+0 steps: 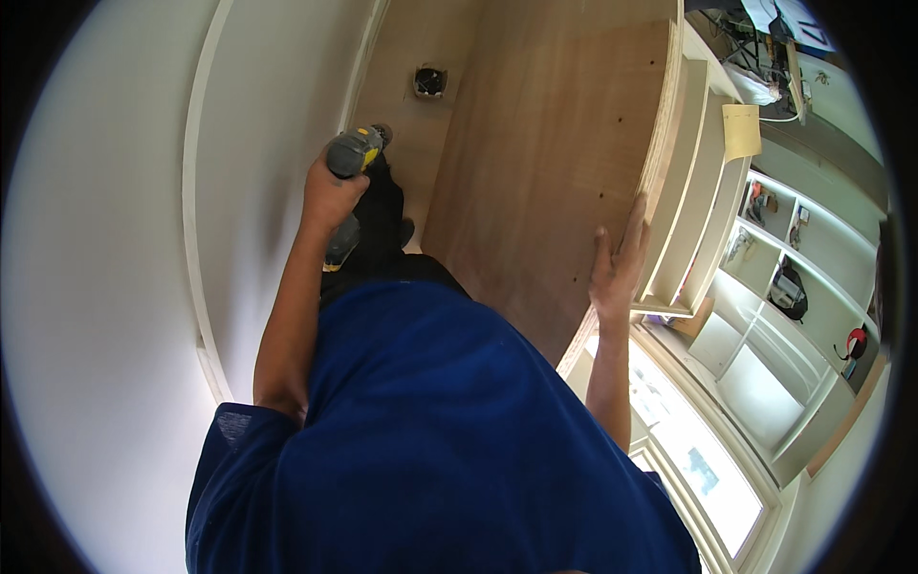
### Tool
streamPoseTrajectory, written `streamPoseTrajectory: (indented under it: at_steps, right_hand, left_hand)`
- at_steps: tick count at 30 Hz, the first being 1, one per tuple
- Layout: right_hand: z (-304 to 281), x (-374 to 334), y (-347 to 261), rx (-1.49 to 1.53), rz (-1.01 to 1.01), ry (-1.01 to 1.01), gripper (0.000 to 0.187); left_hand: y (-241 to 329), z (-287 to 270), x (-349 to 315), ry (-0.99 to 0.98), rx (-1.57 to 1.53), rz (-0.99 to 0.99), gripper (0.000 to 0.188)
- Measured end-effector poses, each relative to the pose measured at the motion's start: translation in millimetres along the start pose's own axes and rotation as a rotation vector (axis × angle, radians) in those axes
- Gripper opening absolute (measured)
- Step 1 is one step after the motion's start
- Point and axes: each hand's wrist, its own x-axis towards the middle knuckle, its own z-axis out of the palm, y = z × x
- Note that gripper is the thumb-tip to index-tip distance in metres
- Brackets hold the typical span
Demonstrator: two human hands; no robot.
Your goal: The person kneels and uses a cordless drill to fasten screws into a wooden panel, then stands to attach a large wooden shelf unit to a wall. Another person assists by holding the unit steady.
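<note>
I see the left hand (330, 196) wrapped round a drill (352, 154) beside the white wall (105, 239), likely dense and rigid, best held by its handle; the right hand (617, 266), fingers extended, touches a plywood panel (540, 163) at its edge, probably stiff, heavy

The white shelf unit (824, 292) carries a dark bag (787, 290) and a red-and-black item (854, 342).

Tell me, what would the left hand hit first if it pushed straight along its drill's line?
Probably the light-brown board near the dark cutout; the drill the left hand grips points that way, though depth is hard to judge.
</note>
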Motion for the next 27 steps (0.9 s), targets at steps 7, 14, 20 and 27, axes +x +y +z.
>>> streamPoseTrajectory:
  at_steps: [7, 14, 20, 27]
  right_hand:
    - [-3.1, -24.1, -13.6, 0.021, 0.138, -0.067, 0.082]
    - [-2.9, -30.7, -5.7, 0.043, 0.212, -0.089, 0.091]
    - [5.3, -12.1, 0.5, -0.065, 0.068, 0.035, 0.088]
    - [-1.8, 163.4, 20.5, 0.247, 0.286, -0.003, 0.09]
  left_hand:
    - [-6.4, 3.7, 9.2, -0.059, -0.021, -0.01, 0.073]
    - [-9.2, -3.6, 20.3, -0.063, 0.011, -0.045, 0.071]
    - [7.8, -12.3, 16.5, -0.07, 0.052, -0.103, 0.066]
    - [6.4, -14.3, 21.3, -0.069, 0.129, -0.071, 0.066]
